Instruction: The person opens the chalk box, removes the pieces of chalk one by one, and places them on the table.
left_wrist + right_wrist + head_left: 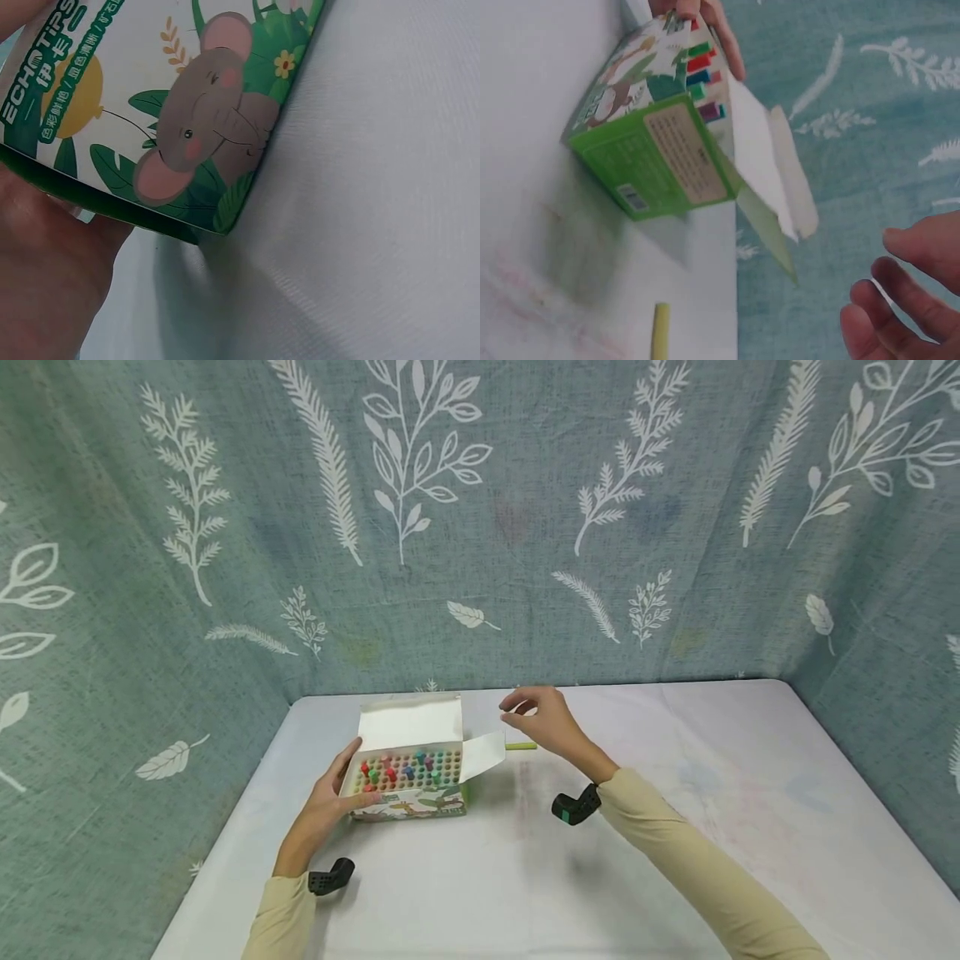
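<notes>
My left hand (323, 807) grips the near-left corner of the box (412, 807), thumb laid along its front and fingers round its left side, so the box sits on the counter (465, 885) between my two hands, nearer the left. My right hand (552, 722) is raised to the right of it, fingers curved toward the thumb with a narrow gap and nothing in them. I see the lid (411, 722) raised at the back, white inside, and a side flap (482, 757) splayed toward my right hand. Inside, rows of small round holes carry a scatter of coloured sticks (392, 775): red, green, blue, purple. The front shows a grey elephant (202, 112) among leaves; the end is bright green with a pale label (688, 151). A yellow-green stick (521, 746) lies on the counter below my right hand, just beyond the flap.
</notes>
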Motion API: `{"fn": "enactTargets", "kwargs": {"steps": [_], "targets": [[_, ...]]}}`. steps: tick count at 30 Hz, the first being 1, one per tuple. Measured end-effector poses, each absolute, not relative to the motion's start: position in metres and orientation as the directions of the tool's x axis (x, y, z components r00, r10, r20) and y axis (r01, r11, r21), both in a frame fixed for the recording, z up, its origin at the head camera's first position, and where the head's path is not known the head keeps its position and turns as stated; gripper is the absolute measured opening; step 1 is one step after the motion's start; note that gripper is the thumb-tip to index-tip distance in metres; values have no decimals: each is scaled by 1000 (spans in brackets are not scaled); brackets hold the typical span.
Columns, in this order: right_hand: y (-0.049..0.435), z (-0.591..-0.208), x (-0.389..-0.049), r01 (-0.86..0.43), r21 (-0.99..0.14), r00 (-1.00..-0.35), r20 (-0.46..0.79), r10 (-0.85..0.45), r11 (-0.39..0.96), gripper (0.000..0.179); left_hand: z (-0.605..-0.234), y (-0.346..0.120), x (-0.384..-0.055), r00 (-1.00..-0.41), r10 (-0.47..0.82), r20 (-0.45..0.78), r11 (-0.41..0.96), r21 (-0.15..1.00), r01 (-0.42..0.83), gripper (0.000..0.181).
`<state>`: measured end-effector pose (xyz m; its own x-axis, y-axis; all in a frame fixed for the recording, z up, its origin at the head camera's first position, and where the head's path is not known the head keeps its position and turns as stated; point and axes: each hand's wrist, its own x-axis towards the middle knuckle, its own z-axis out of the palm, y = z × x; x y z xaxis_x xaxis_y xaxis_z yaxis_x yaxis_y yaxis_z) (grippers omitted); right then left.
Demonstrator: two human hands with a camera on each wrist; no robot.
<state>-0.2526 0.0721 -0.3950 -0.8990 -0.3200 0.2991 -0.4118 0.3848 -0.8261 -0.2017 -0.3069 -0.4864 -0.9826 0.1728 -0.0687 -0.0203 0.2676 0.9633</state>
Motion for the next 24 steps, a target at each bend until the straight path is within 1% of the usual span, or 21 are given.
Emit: {"fn": "enactTargets", "kwargs": {"steps": [7,11,15,20,24], "targets": [[53,-387,-245,-475,-803,-862,342,-374,360,10,-482,-312,-200,-983,177,-49,280,960,3,99],[40,-383,-241,-508,-789,-838,361,-408,344,11,-469,-307,-196,-982,182,-58,282,959,-4,100],[24,-382,-238,-553,-767,-801,383,-460,325,11,-457,-304,-190,-981,180,-71,295,955,-15,102],[2,-386,-234,-587,-745,-760,372,-533,317,12,-453,-307,-187,-981,180,-71,302,953,-13,101],[-12,-392,-231,-603,-717,-740,341,-579,349,13,-450,-306,-184,-980,186,-65,301,954,-6,99]]}}
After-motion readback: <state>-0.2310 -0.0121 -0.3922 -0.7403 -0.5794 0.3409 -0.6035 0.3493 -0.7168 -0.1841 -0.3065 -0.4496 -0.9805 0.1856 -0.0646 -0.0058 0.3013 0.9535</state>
